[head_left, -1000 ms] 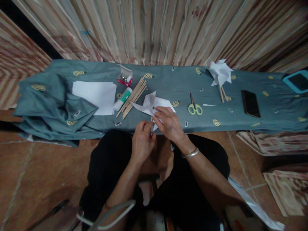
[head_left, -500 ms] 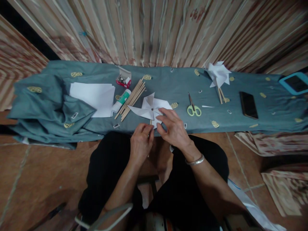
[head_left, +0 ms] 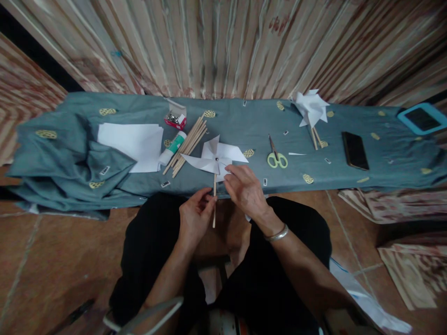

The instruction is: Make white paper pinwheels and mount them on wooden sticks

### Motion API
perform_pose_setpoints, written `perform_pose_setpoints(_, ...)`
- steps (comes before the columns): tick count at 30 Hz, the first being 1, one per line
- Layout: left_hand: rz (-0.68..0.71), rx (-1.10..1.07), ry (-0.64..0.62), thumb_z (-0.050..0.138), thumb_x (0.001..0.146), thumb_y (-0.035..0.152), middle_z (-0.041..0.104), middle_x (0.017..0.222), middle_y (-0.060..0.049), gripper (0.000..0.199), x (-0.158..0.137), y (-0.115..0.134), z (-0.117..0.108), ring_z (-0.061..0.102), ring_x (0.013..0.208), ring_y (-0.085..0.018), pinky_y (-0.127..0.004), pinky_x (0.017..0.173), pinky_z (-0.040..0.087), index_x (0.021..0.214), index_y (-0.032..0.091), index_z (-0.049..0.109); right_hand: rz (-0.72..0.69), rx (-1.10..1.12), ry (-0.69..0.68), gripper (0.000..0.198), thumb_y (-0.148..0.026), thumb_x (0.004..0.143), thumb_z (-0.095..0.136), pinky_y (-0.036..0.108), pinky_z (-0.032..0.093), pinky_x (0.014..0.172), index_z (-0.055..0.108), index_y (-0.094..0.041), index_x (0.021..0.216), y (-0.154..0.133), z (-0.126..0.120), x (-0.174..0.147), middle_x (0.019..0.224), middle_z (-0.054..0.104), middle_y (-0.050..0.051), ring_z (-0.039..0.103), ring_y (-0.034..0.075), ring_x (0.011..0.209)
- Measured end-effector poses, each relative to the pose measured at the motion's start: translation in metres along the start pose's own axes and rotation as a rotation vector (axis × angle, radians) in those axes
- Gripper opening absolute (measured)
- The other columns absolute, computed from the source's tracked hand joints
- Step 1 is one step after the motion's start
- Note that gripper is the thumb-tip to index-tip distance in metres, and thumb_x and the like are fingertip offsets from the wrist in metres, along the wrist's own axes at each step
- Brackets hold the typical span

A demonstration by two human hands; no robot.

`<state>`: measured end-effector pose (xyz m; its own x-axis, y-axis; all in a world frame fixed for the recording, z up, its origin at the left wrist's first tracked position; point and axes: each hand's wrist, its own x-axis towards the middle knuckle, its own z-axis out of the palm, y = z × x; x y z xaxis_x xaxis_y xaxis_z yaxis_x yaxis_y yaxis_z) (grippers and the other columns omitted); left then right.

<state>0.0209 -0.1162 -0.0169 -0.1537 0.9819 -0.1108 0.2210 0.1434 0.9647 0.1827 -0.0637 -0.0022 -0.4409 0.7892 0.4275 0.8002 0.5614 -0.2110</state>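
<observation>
A white paper pinwheel (head_left: 210, 165) with a round metal pin at its centre lies over the table's near edge. Its thin wooden stick (head_left: 214, 211) points down toward my lap. Thumb and fingers of my left hand (head_left: 197, 211) pinch this stick below the blades. My right hand (head_left: 246, 188) is beside the lower right blade, its fingers curved and apart, the fingertips at the paper's edge. Whether they touch it I cannot tell.
On the grey-green cloth (head_left: 237, 125) lie wooden sticks (head_left: 188, 144), a glue stick (head_left: 172, 148), white paper (head_left: 134, 144) and a box of pins (head_left: 175, 116). To the right are scissors (head_left: 277, 158), finished pinwheels (head_left: 310, 109), a phone (head_left: 355, 150) and a blue-framed device (head_left: 422, 117).
My left hand has moved down and left along the stick, leaving more of it showing. My right hand has drawn slightly back from the blades.
</observation>
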Motion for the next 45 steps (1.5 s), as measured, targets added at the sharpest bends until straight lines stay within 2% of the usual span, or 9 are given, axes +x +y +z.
perform_pose_setpoints(3, -0.164, -0.225, -0.027, 0.073, 0.07, 0.036, 0.064, 0.061, 0.003, 0.032, 0.001, 0.001, 0.006, 0.06, 0.051, -0.012, -0.022, 0.051, 0.049, 0.093, 0.014, 0.071, -0.004, -0.017, 0.031, 0.018, -0.016, 0.093, 0.051, 0.04, 0.053, 0.086, 0.069, -0.016, 0.091, -0.001, -0.002, 0.001, 0.113, 0.07, 0.011, 0.059, 0.026, 0.1)
perform_pose_setpoints(6, -0.267, -0.397, -0.025, 0.077, 0.061, 0.036, 0.061, 0.054, 0.005, 0.034, 0.004, 0.002, 0.012, 0.058, 0.046, -0.011, -0.024, 0.049, 0.051, 0.086, 0.014, 0.07, 0.008, -0.015, 0.069, 0.018, -0.016, 0.094, 0.052, 0.039, 0.053, 0.085, 0.069, -0.016, 0.091, -0.001, -0.003, 0.001, 0.108, 0.072, 0.01, 0.061, 0.025, 0.096)
perform_pose_setpoints(11, -0.324, -0.525, -0.025, 0.083, 0.055, 0.035, 0.061, 0.052, 0.005, 0.037, 0.007, 0.005, 0.016, 0.055, 0.042, -0.01, -0.025, 0.049, 0.053, 0.081, 0.013, 0.069, 0.028, 0.007, 0.106, 0.017, -0.017, 0.094, 0.053, 0.037, 0.053, 0.084, 0.069, -0.016, 0.092, 0.001, -0.004, 0.002, 0.104, 0.073, 0.009, 0.062, 0.023, 0.091)
perform_pose_setpoints(15, -0.348, -0.598, -0.039, 0.085, 0.054, 0.033, 0.063, 0.054, 0.005, 0.037, 0.006, 0.008, 0.016, 0.055, 0.043, -0.009, -0.024, 0.05, 0.053, 0.082, 0.013, 0.069, 0.042, 0.034, 0.084, 0.018, -0.017, 0.094, 0.051, 0.038, 0.052, 0.085, 0.07, -0.015, 0.094, 0.002, -0.004, 0.001, 0.103, 0.072, 0.011, 0.061, 0.023, 0.092)
perform_pose_setpoints(26, -0.379, -0.641, -0.052, 0.087, 0.053, 0.036, 0.067, 0.059, 0.002, 0.041, 0.005, 0.011, 0.018, 0.058, 0.046, -0.009, -0.025, 0.052, 0.055, 0.082, 0.012, 0.07, 0.016, 0.014, -0.006, 0.022, -0.014, 0.092, 0.048, 0.04, 0.052, 0.086, 0.07, -0.017, 0.094, -0.003, 0.002, -0.001, 0.107, 0.072, 0.011, 0.06, 0.024, 0.091)
perform_pose_setpoints(35, -0.414, -0.668, -0.061, 0.088, 0.051, 0.034, 0.068, 0.059, 0.003, 0.043, 0.005, 0.011, 0.021, 0.061, 0.045, -0.011, -0.023, 0.048, 0.053, 0.083, 0.012, 0.069, 0.067, 0.037, 0.104, 0.019, -0.016, 0.093, 0.051, 0.036, 0.055, 0.082, 0.07, -0.015, 0.091, -0.003, -0.002, 0.007, 0.101, 0.074, 0.01, 0.065, 0.023, 0.088)
perform_pose_setpoints(45, -0.42, -0.654, -0.069, 0.089, 0.049, 0.037, 0.068, 0.058, 0.003, 0.046, 0.004, 0.013, 0.023, 0.062, 0.044, -0.012, -0.022, 0.046, 0.052, 0.083, 0.013, 0.069, 0.148, 0.089, 0.131, 0.021, -0.018, 0.093, 0.051, 0.039, 0.055, 0.086, 0.072, -0.017, 0.091, -0.001, -0.002, 0.011, 0.099, 0.074, 0.011, 0.067, 0.023, 0.09)
